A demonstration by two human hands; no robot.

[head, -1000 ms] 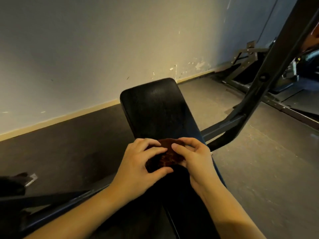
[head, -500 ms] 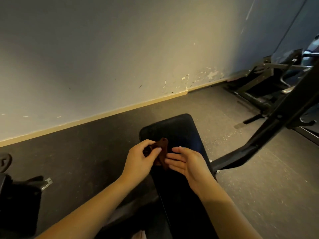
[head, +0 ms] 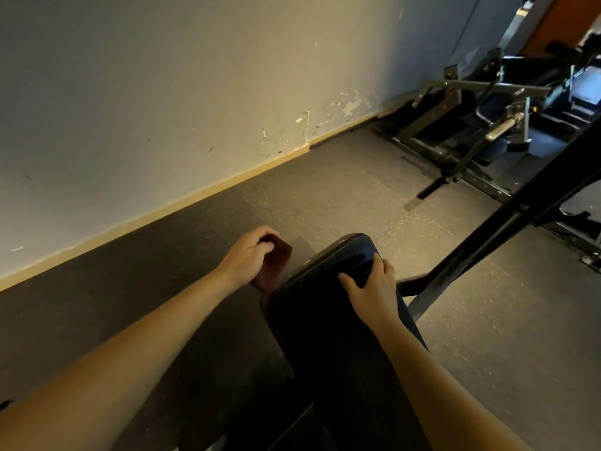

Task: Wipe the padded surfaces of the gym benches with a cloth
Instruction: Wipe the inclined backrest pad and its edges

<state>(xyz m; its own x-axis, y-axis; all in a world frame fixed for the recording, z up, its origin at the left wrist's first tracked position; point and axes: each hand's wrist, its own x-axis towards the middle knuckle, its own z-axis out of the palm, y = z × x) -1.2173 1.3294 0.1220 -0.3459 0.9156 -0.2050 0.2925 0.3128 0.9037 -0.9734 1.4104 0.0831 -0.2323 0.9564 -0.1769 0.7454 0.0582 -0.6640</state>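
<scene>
A black padded bench (head: 328,320) runs from the bottom centre up to the middle of the view. My left hand (head: 247,258) holds a small dark reddish-brown cloth (head: 274,263) off the bench's left edge, above the floor, with the fingers curled round the cloth's top. My right hand (head: 374,284) rests on the far right part of the pad, fingers spread and bent over its right edge near the rounded end.
A black steel frame bar (head: 507,222) slants up to the right from beside the bench. More gym machines (head: 481,125) stand at the back right. A pale wall (head: 162,92) with a skirting board runs along the left. The floor is dark rubber matting.
My hands have come apart: the left one carried the cloth off the pad to the left, and the right one dropped onto the pad's far end. The view has pulled back.
</scene>
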